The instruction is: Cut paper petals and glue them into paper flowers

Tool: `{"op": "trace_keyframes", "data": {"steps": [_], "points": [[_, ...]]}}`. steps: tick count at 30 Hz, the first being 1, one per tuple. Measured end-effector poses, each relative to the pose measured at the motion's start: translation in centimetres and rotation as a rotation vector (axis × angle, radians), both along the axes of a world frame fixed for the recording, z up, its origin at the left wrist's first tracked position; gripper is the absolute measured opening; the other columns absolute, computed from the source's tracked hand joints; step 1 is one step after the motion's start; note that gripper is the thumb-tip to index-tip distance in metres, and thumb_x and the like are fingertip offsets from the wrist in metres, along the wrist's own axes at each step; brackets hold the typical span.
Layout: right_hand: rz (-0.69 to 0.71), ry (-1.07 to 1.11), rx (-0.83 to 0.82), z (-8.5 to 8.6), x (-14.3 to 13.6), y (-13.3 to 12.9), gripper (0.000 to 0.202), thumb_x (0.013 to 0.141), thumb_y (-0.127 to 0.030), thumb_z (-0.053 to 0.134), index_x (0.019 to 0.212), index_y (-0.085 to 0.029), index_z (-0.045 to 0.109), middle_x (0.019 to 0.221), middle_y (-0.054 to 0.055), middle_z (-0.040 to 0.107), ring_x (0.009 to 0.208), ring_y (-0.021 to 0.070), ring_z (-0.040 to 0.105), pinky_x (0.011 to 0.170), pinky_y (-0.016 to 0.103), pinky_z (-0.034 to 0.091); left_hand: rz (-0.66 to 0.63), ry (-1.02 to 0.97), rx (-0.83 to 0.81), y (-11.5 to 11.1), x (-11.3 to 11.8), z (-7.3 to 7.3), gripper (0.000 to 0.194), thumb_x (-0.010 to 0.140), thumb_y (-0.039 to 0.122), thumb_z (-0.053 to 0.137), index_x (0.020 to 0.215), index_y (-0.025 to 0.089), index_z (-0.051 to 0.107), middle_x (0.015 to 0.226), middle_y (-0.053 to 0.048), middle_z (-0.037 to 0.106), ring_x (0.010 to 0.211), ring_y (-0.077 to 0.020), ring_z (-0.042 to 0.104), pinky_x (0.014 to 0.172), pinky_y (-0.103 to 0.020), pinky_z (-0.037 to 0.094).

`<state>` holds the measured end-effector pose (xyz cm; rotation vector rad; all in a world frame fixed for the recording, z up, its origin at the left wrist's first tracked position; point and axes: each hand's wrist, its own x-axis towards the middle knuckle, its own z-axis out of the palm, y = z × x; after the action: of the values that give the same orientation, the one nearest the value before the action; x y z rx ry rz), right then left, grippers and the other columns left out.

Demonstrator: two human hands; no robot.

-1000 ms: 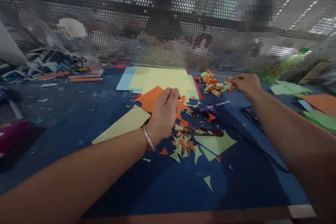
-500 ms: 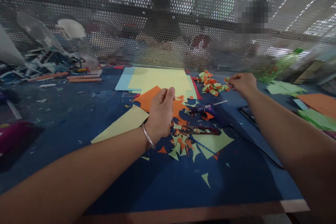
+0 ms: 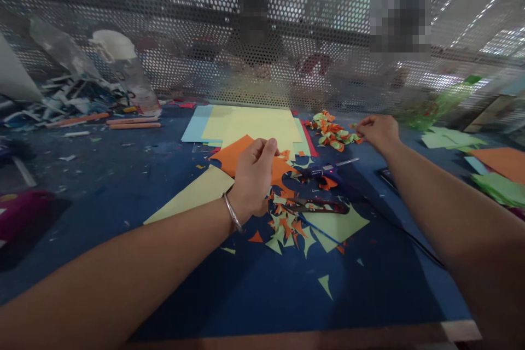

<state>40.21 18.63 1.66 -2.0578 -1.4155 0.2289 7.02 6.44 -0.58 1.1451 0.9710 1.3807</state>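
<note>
My left hand (image 3: 255,172) hovers over an orange paper sheet (image 3: 232,158), fingers curled in and thumb pressed on top; whatever it grips is hidden. To the far right, the fingertips of my right hand (image 3: 379,134) pinch a small coloured paper piece (image 3: 353,126), beside a heap of curled orange and green paper pieces (image 3: 331,132). Between the hands lie a purple glue gun (image 3: 322,170) with a glue stick (image 3: 346,162) in its back, and dark-handled thread snips (image 3: 324,206). Orange and green paper scraps (image 3: 287,224) are scattered below them.
Yellow sheets (image 3: 254,123) lie at the back against a perforated metal screen (image 3: 184,60). A water bottle (image 3: 137,85) and a pile of scraps stand back left. More paper (image 3: 498,164) and a green bottle (image 3: 447,104) are at right. The glue gun's cord (image 3: 406,232) crosses the right side.
The view has shifted slightly. My right hand has barely moved beside the paper heap, and my left hand keeps its closed pose.
</note>
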Motion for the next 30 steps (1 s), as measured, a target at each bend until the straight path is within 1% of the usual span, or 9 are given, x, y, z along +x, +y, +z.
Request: {"op": "trace_keyframes", "data": {"steps": [7,11,14,16,19,20,23,25,30], "points": [[-0.021,0.000,-0.111,0.4,-0.9,0.1,0.033,0.099,-0.035,0.061,0.128,-0.019,0.062,0.130,0.011,0.063,0.109,0.0233,0.065,0.091,0.044,0.056,-0.006,0.077,0.016,0.1,0.1,-0.4,0.031,0.096,0.040,0.054,0.072,0.022,0.050,0.050,0.008,0.026,0.045,-0.0093,0.021,0.045,-0.028,0.020],[0.000,0.070,-0.067,0.8,-1.3,-0.4,0.036,0.098,-0.035,0.063,0.129,-0.018,0.061,0.130,0.011,0.063,0.108,0.0239,0.065,0.090,0.045,0.057,-0.042,0.083,0.058,0.2,0.1,-0.8,0.030,0.097,0.040,0.053,0.073,0.022,0.052,0.051,0.007,0.026,0.047,-0.0102,0.021,0.045,-0.028,0.020],[0.061,0.154,-0.007,1.3,-2.1,-1.5,0.038,0.097,-0.035,0.063,0.130,-0.017,0.060,0.130,0.011,0.063,0.108,0.0242,0.066,0.090,0.046,0.057,-0.083,0.127,0.099,0.2,0.0,-1.1,0.026,0.096,0.040,0.056,0.077,0.022,0.054,0.055,0.007,0.029,0.049,-0.0101,0.021,0.046,-0.028,0.019],[0.138,0.217,0.030,1.6,-3.2,-2.9,0.035,0.098,-0.035,0.062,0.127,-0.017,0.062,0.126,0.011,0.064,0.105,0.0226,0.066,0.088,0.044,0.057,-0.092,0.193,0.133,0.1,0.0,-1.2,0.021,0.095,0.039,0.059,0.083,0.021,0.057,0.058,0.006,0.033,0.050,-0.0102,0.025,0.047,-0.027,0.022],[0.274,0.314,0.076,1.6,-5.2,-5.9,0.015,0.092,-0.028,0.070,0.097,-0.014,0.070,0.092,0.006,0.072,0.075,0.0143,0.066,0.066,0.028,0.055,-0.079,0.292,0.208,-0.1,-0.2,-1.0,0.013,0.094,0.033,0.060,0.097,0.020,0.062,0.066,0.003,0.045,0.057,-0.0110,0.039,0.052,-0.026,0.032],[0.328,0.345,0.078,1.6,-5.9,-7.2,0.013,0.089,-0.027,0.072,0.091,-0.015,0.070,0.087,0.005,0.072,0.070,0.0131,0.065,0.062,0.026,0.053,-0.072,0.314,0.230,-0.2,-0.2,-0.8,0.014,0.094,0.031,0.060,0.101,0.019,0.063,0.072,0.001,0.051,0.062,-0.0114,0.044,0.056,-0.025,0.036],[0.482,0.422,0.042,1.4,-8.1,-10.9,0.021,0.082,-0.037,0.076,0.087,-0.017,0.073,0.081,0.004,0.074,0.064,0.0130,0.064,0.056,0.025,0.051,-0.068,0.359,0.259,-0.5,-0.2,-0.3,0.021,0.093,0.030,0.062,0.110,0.018,0.066,0.092,-0.005,0.064,0.072,-0.0118,0.053,0.062,-0.025,0.042],[0.592,0.500,-0.014,1.2,-9.4,-12.9,0.026,0.079,-0.042,0.078,0.087,-0.017,0.074,0.074,0.003,0.072,0.059,0.0117,0.062,0.053,0.024,0.049,-0.089,0.383,0.262,-0.6,-0.2,0.0,0.026,0.093,0.032,0.062,0.115,0.018,0.067,0.098,-0.007,0.068,0.074,-0.0121,0.057,0.063,-0.024,0.044],[0.676,0.533,-0.146,1.0,-11.2,-15.3,0.031,0.080,-0.046,0.077,0.088,-0.017,0.074,0.071,0.003,0.071,0.055,0.0102,0.059,0.051,0.023,0.047,-0.190,0.474,0.352,-0.7,-0.3,-0.2,0.025,0.093,0.037,0.064,0.109,0.019,0.072,0.104,-0.007,0.073,0.082,-0.0134,0.064,0.070,-0.025,0.050]]}}
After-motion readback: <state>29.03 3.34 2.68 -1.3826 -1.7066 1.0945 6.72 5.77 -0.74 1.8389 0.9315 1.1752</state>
